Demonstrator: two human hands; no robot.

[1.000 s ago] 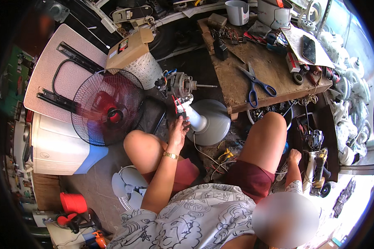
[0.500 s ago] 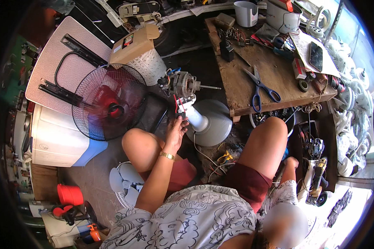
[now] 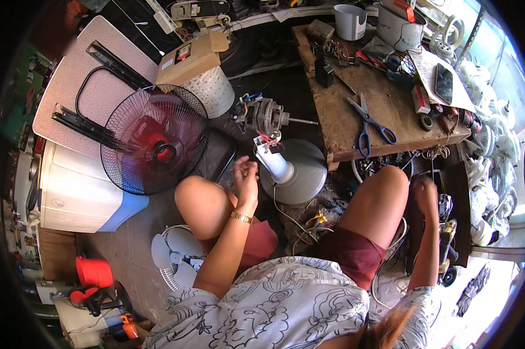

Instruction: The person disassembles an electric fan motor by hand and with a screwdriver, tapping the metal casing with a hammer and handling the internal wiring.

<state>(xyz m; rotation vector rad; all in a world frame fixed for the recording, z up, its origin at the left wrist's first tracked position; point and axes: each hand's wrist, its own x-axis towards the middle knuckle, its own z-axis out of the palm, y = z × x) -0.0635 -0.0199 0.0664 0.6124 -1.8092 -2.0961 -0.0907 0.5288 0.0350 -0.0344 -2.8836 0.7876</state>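
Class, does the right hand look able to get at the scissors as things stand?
Probably yes: the scissors lie uncovered on the table, handles toward the person. The right hand is near the table's closest edge; the right knee is nearby, but the way over the tabletop looks free.

Shirt: white, black line drawings, short sleeves
Shorts: dark red, below shirt
Wristband: gold-coloured links, beyond shirt's left sleeve

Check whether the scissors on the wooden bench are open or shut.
Partly open: the scissors lie on the wooden bench with their blades in a narrow V and handles spread apart.
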